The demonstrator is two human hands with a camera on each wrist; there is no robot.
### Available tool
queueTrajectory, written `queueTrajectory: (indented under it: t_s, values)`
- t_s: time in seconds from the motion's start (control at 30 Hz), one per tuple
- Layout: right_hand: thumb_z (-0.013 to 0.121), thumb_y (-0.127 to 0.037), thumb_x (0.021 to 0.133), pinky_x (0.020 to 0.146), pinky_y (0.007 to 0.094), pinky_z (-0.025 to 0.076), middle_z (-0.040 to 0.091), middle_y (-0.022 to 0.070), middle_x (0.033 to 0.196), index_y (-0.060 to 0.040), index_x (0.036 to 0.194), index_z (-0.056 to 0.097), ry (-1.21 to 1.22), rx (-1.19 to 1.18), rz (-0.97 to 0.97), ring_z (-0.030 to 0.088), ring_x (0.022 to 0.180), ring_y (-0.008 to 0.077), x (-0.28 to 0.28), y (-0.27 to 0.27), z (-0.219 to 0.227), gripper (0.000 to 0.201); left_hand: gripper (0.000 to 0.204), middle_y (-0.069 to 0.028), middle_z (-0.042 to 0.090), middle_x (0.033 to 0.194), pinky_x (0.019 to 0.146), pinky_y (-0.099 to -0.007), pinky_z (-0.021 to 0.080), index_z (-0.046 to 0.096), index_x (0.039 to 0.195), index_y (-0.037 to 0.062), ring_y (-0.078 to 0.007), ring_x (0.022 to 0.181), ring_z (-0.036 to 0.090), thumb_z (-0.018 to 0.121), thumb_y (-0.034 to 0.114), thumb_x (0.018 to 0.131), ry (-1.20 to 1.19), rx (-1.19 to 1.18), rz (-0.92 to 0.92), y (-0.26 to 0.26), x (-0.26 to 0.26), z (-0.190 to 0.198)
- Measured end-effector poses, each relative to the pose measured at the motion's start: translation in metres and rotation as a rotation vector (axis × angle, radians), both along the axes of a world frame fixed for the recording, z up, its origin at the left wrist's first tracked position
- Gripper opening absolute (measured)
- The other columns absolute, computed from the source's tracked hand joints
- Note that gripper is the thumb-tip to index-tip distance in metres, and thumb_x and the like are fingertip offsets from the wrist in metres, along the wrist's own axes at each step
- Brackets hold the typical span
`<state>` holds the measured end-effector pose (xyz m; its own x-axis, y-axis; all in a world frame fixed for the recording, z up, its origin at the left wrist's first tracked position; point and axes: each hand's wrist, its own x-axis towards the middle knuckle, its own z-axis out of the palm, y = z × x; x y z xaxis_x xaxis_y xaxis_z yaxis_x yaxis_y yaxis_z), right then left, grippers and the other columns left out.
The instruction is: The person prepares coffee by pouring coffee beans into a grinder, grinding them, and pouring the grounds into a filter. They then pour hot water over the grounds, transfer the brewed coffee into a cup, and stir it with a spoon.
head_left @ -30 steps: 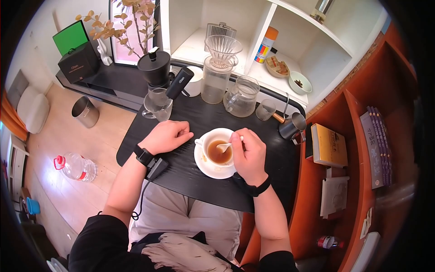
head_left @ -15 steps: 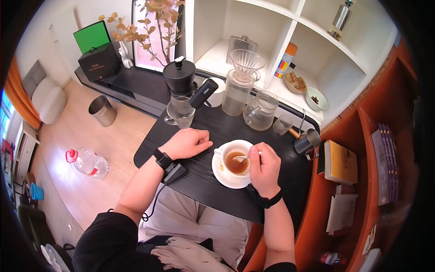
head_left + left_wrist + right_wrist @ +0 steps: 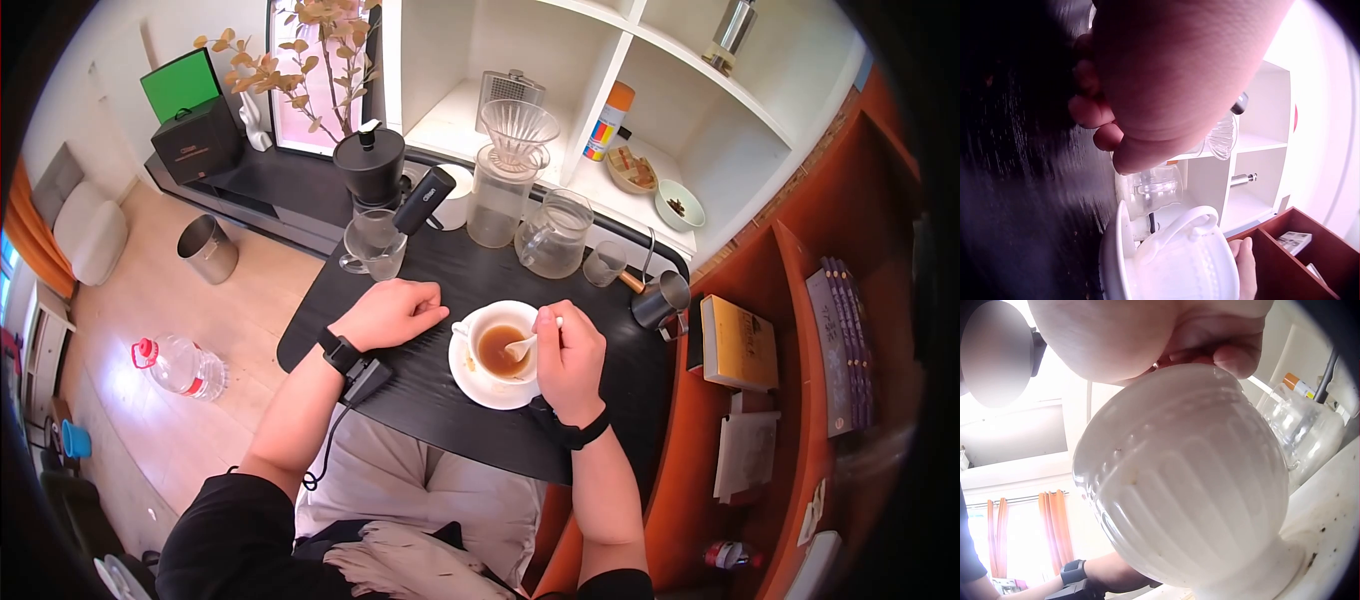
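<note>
A white cup (image 3: 481,345) of brown liquid stands on a white saucer (image 3: 495,398) on the black table. The right hand (image 3: 571,362) pinches the handle of a white spoon (image 3: 520,348), whose bowl dips into the liquid; that hand is at the cup's right rim. To the left of the cup, the left hand (image 3: 388,314) rests on the table with loosely curled fingers, holding nothing. In the left wrist view the cup (image 3: 1188,269) shows its handle, below the left hand (image 3: 1166,81). The right wrist view shows the cup's ribbed side (image 3: 1185,469) under the right hand (image 3: 1154,337).
Behind the cup stand a glass jug (image 3: 553,235), a dripper on a glass server (image 3: 497,200), a small glass (image 3: 604,264) and a metal pitcher (image 3: 661,299). A black grinder (image 3: 370,165) and a glass cup (image 3: 375,245) are at the back left. Shelves line the right.
The head view has shifted about. The spoon has changed its angle slightly in the cup, still pinched by the right hand. The left hand stays on the table.
</note>
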<state>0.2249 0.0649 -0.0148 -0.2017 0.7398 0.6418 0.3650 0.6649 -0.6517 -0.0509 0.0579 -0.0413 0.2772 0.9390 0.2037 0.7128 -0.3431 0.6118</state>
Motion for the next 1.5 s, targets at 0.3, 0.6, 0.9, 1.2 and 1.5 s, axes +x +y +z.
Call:
queueTrajectory:
  t_s: [0.3, 0.6, 0.9, 1.2, 1.5]
  values:
    - [0.064, -0.013, 0.103, 0.056, 0.0382, 0.042, 0.055, 0.0102, 0.064, -0.0030, 0.083, 0.063, -0.011, 0.002, 0.011, 0.055, 0.059, 0.0265, 0.0039, -0.0007, 0.0024, 0.023, 0.029, -0.0122, 0.061, 0.070, 0.062, -0.0425, 0.046, 0.059, 0.083, 0.0037, -0.0341, 0.067, 0.062, 0.071, 0.025, 0.099, 0.003, -0.010, -0.008, -0.0008, 0.0020, 0.0028]
    - [0.065, -0.013, 0.103, 0.055, 0.0364, 0.042, 0.053, 0.0094, 0.063, -0.0028, 0.081, 0.063, -0.015, -0.023, 0.005, 0.054, 0.058, 0.0246, 0.0048, 0.0027, -0.0002, 0.025, 0.028, -0.0124, 0.062, 0.071, 0.063, -0.0425, 0.047, 0.059, 0.083, 0.0030, -0.0342, 0.068, 0.063, 0.071, 0.023, 0.098, -0.012, -0.012, 0.003, -0.0007, 0.0003, 0.0007]
    - [0.063, -0.014, 0.105, 0.056, 0.0366, 0.043, 0.058, 0.0081, 0.063, -0.0034, 0.073, 0.062, -0.028, -0.017, 0.093, 0.055, 0.058, 0.0240, 0.0038, 0.0030, 0.0033, 0.034, 0.028, -0.0128, 0.061, 0.070, 0.062, -0.0425, 0.047, 0.058, 0.083, 0.0032, -0.0345, 0.067, 0.062, 0.071, 0.023, 0.099, -0.011, 0.032, -0.012, 0.0011, -0.0014, -0.0045]
    - [0.062, -0.013, 0.105, 0.058, 0.0392, 0.045, 0.059, 0.0101, 0.066, -0.0034, 0.076, 0.062, -0.010, -0.012, 0.009, 0.058, 0.060, 0.0278, 0.0012, 0.0038, 0.0011, 0.031, 0.029, -0.0119, 0.061, 0.069, 0.061, -0.0421, 0.046, 0.058, 0.083, 0.0032, -0.0336, 0.066, 0.062, 0.070, 0.024, 0.099, -0.022, -0.005, 0.014, 0.0011, 0.0004, -0.0009]
    - [0.062, -0.016, 0.106, 0.060, 0.0411, 0.047, 0.059, 0.0135, 0.068, -0.0015, 0.077, 0.060, -0.017, -0.066, -0.017, 0.060, 0.064, 0.0321, 0.0026, 0.0054, 0.0007, 0.032, 0.030, -0.0115, 0.059, 0.068, 0.061, -0.0411, 0.046, 0.059, 0.084, 0.0033, -0.0323, 0.064, 0.061, 0.070, 0.025, 0.100, -0.033, -0.027, 0.036, 0.0012, 0.0013, 0.0001]
